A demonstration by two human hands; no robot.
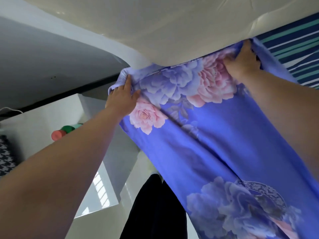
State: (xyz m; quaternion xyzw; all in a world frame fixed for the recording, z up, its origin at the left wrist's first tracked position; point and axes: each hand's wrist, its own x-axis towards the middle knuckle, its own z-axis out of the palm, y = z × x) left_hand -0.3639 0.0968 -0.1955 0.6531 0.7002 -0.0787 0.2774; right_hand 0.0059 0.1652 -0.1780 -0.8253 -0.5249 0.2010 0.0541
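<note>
A blue-violet bedsheet (215, 144) printed with pink and lilac flowers hangs from the corner of a cream mattress (155, 31) and runs down to the lower right. My left hand (121, 99) grips the sheet's bunched edge at the mattress corner, fingers curled into the cloth. My right hand (243, 61) grips the sheet's upper edge where it meets the underside of the mattress, its fingertips hidden in the folds.
A white bed frame or headboard (77, 40) curves past on the left. A white bedside cabinet (43, 118) carries a pink-capped and a green-capped bottle (59, 134). A striped blue and teal cloth (293, 42) lies at the right. My dark trousers (155, 213) show below.
</note>
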